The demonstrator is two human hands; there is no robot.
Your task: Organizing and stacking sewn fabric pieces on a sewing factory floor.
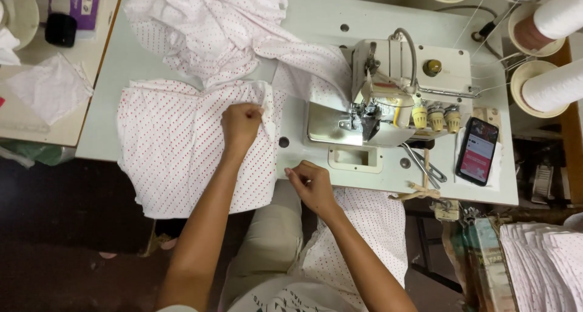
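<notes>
Sewing table: L hand pinches dotted fabric, R hand nr edge

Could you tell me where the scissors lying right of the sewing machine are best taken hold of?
Probably at the looped handles of the scissors, nearest the table's front edge, approached from the person's side; the blades point back toward the sewing machine.
</notes>
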